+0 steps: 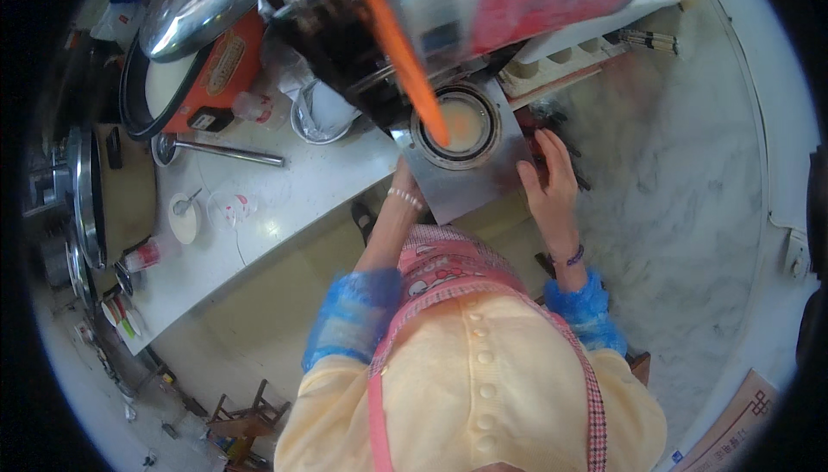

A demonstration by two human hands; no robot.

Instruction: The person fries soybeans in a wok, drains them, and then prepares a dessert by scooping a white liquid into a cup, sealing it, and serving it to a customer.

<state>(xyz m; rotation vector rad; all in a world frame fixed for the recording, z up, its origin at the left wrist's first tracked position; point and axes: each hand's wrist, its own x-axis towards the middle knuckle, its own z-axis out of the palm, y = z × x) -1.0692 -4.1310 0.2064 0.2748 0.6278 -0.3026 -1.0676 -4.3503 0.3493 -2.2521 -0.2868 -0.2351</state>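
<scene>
Before me stands a cup sealing machine with a metal plate (472,190) and a round holder (475,161). A cup of pale drink (460,124) sits in the holder. An orange lever (407,64) crosses in front of it. My right hand (553,171) is at the plate's right edge, fingers apart, with nothing seen in it. My left hand (402,177) reaches under or behind the plate's left edge; its fingers are hidden, so its hold cannot be told.
Left on the white counter (259,232) are an orange pot (223,77), a ladle (233,151), a foil-lined bowl (323,113), a small bowl with a spoon (185,219) and plastic cups (143,254). A cup tray (556,74) lies at the back right, by a marbled wall.
</scene>
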